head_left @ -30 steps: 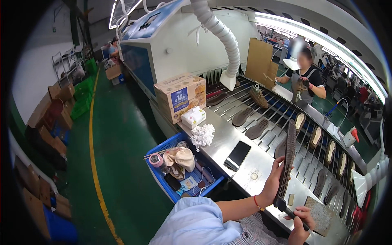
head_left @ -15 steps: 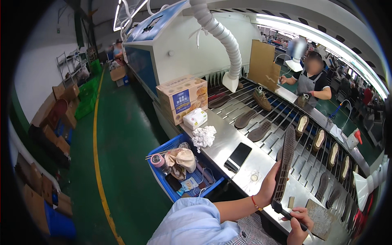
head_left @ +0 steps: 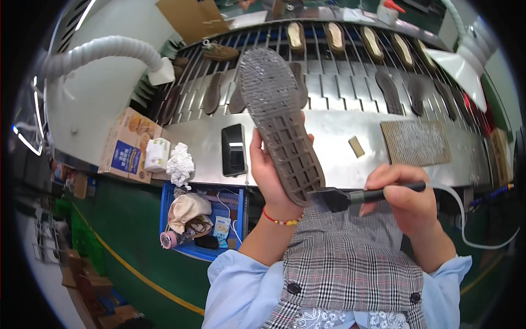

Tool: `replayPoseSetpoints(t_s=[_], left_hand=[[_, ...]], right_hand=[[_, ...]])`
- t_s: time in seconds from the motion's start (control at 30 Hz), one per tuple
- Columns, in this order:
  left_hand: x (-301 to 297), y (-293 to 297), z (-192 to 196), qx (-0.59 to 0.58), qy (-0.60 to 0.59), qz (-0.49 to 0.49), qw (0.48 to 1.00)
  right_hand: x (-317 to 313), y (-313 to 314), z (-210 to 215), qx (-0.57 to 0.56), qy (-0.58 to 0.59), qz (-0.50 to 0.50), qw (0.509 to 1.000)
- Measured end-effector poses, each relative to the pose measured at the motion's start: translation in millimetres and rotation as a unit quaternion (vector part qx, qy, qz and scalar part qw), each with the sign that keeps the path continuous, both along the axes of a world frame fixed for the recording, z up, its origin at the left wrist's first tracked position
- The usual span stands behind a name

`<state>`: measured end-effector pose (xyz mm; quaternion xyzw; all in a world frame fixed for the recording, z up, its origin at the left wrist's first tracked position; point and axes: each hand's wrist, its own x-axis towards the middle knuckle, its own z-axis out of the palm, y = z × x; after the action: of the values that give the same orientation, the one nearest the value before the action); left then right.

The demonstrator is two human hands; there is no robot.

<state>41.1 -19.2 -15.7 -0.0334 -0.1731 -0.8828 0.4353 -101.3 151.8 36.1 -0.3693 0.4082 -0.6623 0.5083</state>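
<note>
The left hand [head_left: 269, 178] is cupped, and the right hand [head_left: 406, 193] is curled in a pinch

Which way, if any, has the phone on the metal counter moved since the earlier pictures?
No, no shift visible: the phone lies at the same spot along the front edge of the metal counter; the view itself has turned.

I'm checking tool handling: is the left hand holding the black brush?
No, the right hand holds the black brush, while the left hand holds the shoe sole.

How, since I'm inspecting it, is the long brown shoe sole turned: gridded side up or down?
Up: the sole, in the left hand, shows its grid to the camera.
</note>
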Motion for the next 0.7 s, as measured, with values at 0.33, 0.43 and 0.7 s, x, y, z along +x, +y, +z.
replayPoseSetpoints(t_s=[0.33,0.43,0.7], left_hand=[[-7,13,-7,0.015,-0.007,-0.019,1.000],[-8,13,-9,0.009,-0.020,-0.028,0.999],[-10,23,-6,0.051,-0.017,-0.103,0.993]], right_hand=[[5,19,6,-0.129,0.503,-0.039,0.854],[10,26,-4,-0.174,0.570,-0.039,0.802],[6,41,-3,-0.193,0.579,-0.035,0.792]])
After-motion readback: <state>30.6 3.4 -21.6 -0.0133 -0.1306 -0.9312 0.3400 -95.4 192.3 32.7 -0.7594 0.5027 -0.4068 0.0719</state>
